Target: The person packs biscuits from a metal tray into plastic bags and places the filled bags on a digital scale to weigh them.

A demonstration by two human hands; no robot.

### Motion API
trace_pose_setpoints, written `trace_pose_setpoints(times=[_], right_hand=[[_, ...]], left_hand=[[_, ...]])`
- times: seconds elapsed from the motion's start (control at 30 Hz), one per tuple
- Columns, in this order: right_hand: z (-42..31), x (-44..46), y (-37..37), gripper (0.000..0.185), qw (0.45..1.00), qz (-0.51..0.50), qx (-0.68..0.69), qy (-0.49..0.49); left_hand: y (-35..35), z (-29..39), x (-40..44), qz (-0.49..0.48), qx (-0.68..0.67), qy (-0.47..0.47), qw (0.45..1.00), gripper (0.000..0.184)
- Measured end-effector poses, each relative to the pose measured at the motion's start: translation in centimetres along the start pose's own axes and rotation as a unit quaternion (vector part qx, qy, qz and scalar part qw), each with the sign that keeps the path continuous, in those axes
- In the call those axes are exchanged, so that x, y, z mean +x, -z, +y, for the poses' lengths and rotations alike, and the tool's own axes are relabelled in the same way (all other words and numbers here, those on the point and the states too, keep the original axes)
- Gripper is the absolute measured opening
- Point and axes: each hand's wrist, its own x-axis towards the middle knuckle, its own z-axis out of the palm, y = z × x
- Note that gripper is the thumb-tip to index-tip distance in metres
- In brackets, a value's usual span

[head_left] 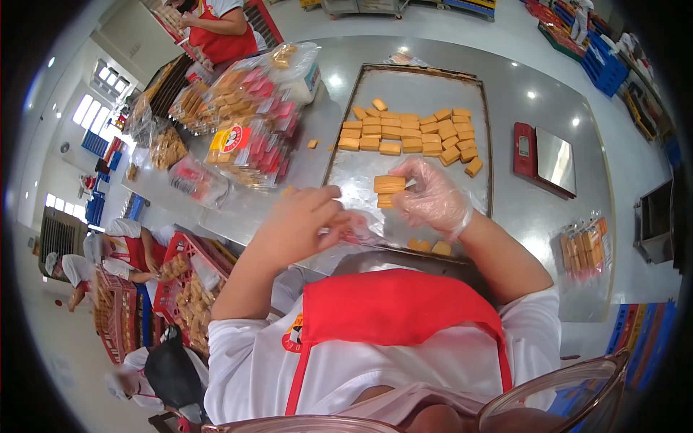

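My right hand [435,196], in a clear plastic glove, is closed on a small stack of golden rectangular biscuits [390,186] above the near part of the baking tray [482,208]. To its left, my bare left hand [307,219] has its fingers curled round a clear plastic bag [363,232] with a pinkish part. The bag's lower part is hard to make out. Rows of loose biscuits [410,130] lie on the far half of the tray. A few more biscuits [431,247] sit at its near edge, partly behind my right forearm.
Filled biscuit packets [249,144] are piled at the left of the steel table [328,65]. A red scale [543,159] stands right of the tray, with more packets [583,249] nearer me. Co-workers [224,32] stand beyond the table and at left beside red crates [170,278].
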Motion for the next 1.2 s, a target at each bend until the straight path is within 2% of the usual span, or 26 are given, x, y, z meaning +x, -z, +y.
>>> trace_pose_setpoints(times=[0.07,0.17,0.27,0.3,0.37,0.4,0.47,0.57,0.6,0.67,0.73,0.77,0.83,0.93,0.97,1.03,1.07,1.13,1.17,1.2], right_hand=[[-0.4,0.1,0.1,0.034,1.000,0.020,-0.018,-0.004],[-0.6,0.3,0.0,0.035,0.999,0.024,-0.040,-0.008],[-0.9,0.5,-0.2,0.035,1.000,0.017,-0.016,-0.002],[-1.0,0.4,-0.1,0.035,1.000,0.021,0.000,-0.008],[-1.2,0.0,0.3,0.034,0.998,0.035,0.044,0.009],[-1.2,-0.2,0.5,0.033,0.996,0.045,0.073,0.032],[-1.4,-0.5,0.8,0.034,0.990,0.076,0.099,0.067],[-0.9,-0.5,0.8,0.030,0.984,0.078,0.032,0.157],[-0.4,-0.4,0.9,0.029,0.982,0.077,-0.024,0.172],[0.3,-0.3,1.0,0.026,0.968,0.076,-0.134,0.199],[-0.7,-1.3,0.4,0.024,0.973,0.064,-0.153,0.163],[-1.0,-1.5,0.2,0.023,0.975,0.057,-0.162,0.145],[-0.8,-1.4,0.3,0.025,0.988,0.030,-0.078,0.130],[-1.5,-1.7,0.6,0.028,0.997,0.004,0.040,0.067],[-1.9,-1.7,1.0,0.029,0.996,-0.003,0.077,0.040],[-1.4,-1.4,2.1,0.030,0.993,0.005,0.091,0.075],[-1.1,-1.1,2.8,0.030,0.991,0.010,0.098,0.092],[-0.5,-0.7,4.1,0.028,0.989,0.064,-0.018,0.134],[0.0,-0.5,4.9,0.028,0.981,0.094,-0.076,0.151],[0.8,-0.4,5.8,0.028,0.981,0.077,-0.097,0.151]], left_hand=[[0.3,-0.7,-0.6,0.010,0.009,0.041,0.999,0.020],[1.1,0.1,-0.6,0.001,-0.011,0.004,1.000,0.025],[1.7,0.4,-0.6,-0.023,-0.054,0.015,0.998,0.020],[1.2,-0.1,-1.2,0.027,-0.152,0.075,0.985,0.020],[-0.9,-1.9,-2.9,0.125,-0.340,0.190,0.912,0.020],[-1.6,-2.4,-3.0,0.200,-0.418,0.206,0.862,0.021],[-2.7,-3.4,-2.7,0.343,-0.554,0.226,0.724,0.023],[-4.0,-3.4,-1.9,0.327,-0.691,0.242,0.598,0.025],[-4.1,-2.6,-1.2,0.341,-0.694,0.234,0.589,0.026],[-4.8,-1.9,-0.6,0.362,-0.575,0.256,0.687,0.026],[-5.2,-1.5,-1.0,0.356,-0.424,0.293,0.780,0.025],[-5.5,-1.5,-1.0,0.372,-0.390,0.270,0.798,0.025],[-5.9,-1.6,-1.0,0.398,-0.319,0.224,0.831,0.023],[-5.5,-1.4,-0.5,0.359,-0.586,0.226,0.690,0.024],[-5.6,-1.6,-0.5,0.343,-0.629,0.237,0.656,0.029],[-5.9,-2.3,-0.8,0.307,-0.708,0.255,0.582,0.037],[-6.1,-2.7,-1.0,0.323,-0.710,0.284,0.557,0.038],[-6.8,-3.5,-1.9,0.350,-0.714,0.340,0.502,0.042],[-7.0,-4.7,-3.0,0.321,-0.736,0.300,0.515,0.042],[-6.9,-6.5,-4.5,0.291,-0.758,0.259,0.523,0.042]])
